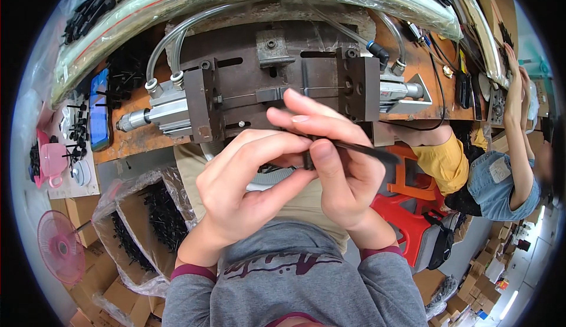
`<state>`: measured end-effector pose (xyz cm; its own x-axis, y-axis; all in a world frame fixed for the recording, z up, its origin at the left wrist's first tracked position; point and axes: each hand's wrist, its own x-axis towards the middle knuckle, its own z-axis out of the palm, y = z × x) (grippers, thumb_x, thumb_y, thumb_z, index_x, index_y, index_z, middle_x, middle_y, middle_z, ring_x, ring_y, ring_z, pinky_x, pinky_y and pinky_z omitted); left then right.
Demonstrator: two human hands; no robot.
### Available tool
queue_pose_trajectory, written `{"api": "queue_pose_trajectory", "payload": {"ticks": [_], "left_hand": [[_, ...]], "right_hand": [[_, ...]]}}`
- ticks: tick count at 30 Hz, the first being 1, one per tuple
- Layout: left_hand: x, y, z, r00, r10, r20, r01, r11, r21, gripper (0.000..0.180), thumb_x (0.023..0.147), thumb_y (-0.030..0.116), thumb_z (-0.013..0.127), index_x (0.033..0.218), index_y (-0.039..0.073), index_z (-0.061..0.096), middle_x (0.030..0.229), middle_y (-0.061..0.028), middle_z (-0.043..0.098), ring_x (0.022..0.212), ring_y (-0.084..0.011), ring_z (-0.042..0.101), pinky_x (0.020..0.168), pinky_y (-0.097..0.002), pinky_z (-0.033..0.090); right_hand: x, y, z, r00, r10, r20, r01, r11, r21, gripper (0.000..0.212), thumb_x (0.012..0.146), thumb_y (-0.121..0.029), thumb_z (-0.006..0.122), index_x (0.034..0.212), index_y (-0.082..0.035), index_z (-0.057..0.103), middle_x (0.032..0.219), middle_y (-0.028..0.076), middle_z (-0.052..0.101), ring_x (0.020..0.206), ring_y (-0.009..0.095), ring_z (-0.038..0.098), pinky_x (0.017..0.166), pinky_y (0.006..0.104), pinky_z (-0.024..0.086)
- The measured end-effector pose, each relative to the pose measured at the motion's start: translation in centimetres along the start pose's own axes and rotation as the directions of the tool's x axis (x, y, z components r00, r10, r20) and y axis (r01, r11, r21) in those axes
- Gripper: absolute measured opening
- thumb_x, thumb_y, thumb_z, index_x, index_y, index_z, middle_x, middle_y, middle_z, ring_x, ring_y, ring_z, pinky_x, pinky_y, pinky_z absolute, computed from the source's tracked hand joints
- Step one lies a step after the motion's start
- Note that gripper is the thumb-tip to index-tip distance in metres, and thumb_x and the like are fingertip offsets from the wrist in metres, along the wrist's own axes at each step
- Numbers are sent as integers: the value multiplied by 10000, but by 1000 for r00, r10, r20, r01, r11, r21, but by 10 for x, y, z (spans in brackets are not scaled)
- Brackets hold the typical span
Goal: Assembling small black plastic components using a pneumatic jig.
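In front of my chest, my left hand (244, 177) and my right hand (348, 171) meet around a slim black rod-like part (368, 150). The left fingertips and thumb pinch its near end, where a short dark piece sticks down. Between my right thumb and fingers passes its long thin end, pointing right and somewhat blurred. Just beyond my hands stands a dark metal clamping fixture (244, 53). A left air cylinder (168, 115) and a right air cylinder (398, 88) face each other across it, with thin rods reaching toward a small middle block (270, 95).
Clear hoses (168, 50) arch over the bench. At left lie a blue-screened phone (100, 112), black parts (121, 73) and a pink cup (54, 159). A plastic-lined carton (138, 227) holds black parts. A red stool (395, 209) and a co-worker (501, 179) are at right.
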<state>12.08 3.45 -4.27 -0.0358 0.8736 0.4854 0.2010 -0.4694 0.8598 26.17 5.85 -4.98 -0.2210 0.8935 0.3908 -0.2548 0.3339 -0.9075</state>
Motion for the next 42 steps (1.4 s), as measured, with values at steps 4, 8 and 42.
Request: {"api": "queue_pose_trajectory", "payload": {"ticks": [4, 8, 42], "left_hand": [[-9, -4, -14, 991, 86, 101, -117, 929, 352, 358, 643, -2, 816, 981, -11, 700, 956, -128, 666, 810, -256, 665, 674, -315, 552], [-10, -17, -13, 976, 106, 191, -198, 797, 570, 345, 631, 34, 808, 962, 4, 714, 1105, -127, 685, 852, -246, 673, 703, -307, 551], [-53, -24, -38, 675, -298, 675, 54, 932, 358, 218, 709, 161, 763, 892, 55, 707, 1027, -63, 707, 765, -282, 676, 681, -375, 544]], "right_hand": [[-2, -1, -12, 997, 19, -79, -40, 960, -277, 346, 1035, -142, 411, 1242, 102, 540, 1303, 270, 556, 1047, 280, 654, 783, 333, 574], [-4, -1, -22, 982, 1, -187, -44, 973, -226, 379, 1038, -170, 407, 1276, 100, 524, 1372, 271, 495, 1117, 290, 618, 783, 348, 592], [5, 8, -13, 885, 14, 465, 434, 339, -835, 227, 721, -59, 671, 935, 2, 627, 1274, 189, 613, 614, 147, 623, 584, 262, 506]]}}
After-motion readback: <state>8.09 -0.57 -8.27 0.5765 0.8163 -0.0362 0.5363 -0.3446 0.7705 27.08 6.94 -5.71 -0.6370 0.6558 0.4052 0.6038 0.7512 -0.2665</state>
